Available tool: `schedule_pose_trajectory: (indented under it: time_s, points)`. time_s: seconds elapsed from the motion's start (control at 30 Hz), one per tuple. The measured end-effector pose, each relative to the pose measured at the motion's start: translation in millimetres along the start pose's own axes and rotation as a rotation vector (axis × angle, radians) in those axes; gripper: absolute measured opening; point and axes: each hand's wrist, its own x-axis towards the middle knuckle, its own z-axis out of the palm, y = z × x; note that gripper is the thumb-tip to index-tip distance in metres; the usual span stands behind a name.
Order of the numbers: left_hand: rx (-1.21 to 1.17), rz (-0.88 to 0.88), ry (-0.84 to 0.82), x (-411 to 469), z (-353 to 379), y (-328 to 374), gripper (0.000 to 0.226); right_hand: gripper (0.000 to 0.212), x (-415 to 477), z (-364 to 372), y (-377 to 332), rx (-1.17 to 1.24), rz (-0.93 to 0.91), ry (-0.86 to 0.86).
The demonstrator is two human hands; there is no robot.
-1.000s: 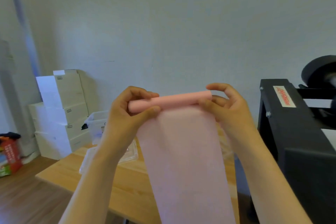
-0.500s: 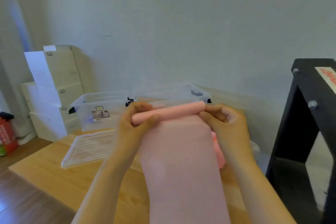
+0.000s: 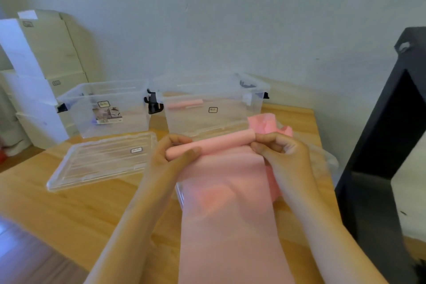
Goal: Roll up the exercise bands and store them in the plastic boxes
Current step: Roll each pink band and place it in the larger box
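- The pink exercise band [image 3: 230, 214] is held in the air above the bench [image 3: 57, 210], its top end wound into a tight roll [image 3: 214, 143] and the rest hanging as a flat sheet out of the bottom of the view
- The left hand [image 3: 170, 157] pinches the roll's left end, thumb in front and fingers [image 3: 177, 138] curled over the top; the right hand [image 3: 283, 157] grips the right end, its fingers curled round it
- Just behind the roll stands the right plastic box [image 3: 230, 117], open, with 1 finished pink roll [image 3: 185, 104] lying inside; the left plastic box [image 3: 129, 113] beside it is open too and seems to hold only a label card
- 1 clear lid [image 3: 101, 161] lies flat on the bench before the left box
- A loose heap of pink bands [image 3: 265, 122] lies behind the right hand, next to the right box
- Rolling looks to be at an early stage, since most of the band is unwound
- If the 2 hands turn unevenly, the roll is likely to skew into a cone and sit badly in the box
- If either pinch slackens, the thin, springy sheet may unwind
- The long tail could catch on the bench edge and pull the roll loose
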Motion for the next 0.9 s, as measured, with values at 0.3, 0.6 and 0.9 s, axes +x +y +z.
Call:
schedule_pose_trajectory:
  time_s: [0.3,0.6,0.9]
  points:
    - [-0.056,-0.092,-0.006,-26.6,-10.9,-2.6,0.036,0.031,-18.2,1.9,-4.4,-0.063,0.002,-0.063]
    - [-0.056,-0.053,-0.003,-9.9,-5.9,-1.3,0.033,0.029,-14.2,-3.4,-1.5,-0.081,0.066,-0.136]
    - [-0.085,0.028,-0.095,-7.8,-3.7,1.4,0.03,0.018,-7.8,-11.3,-4.1,0.354,0.242,-0.271]
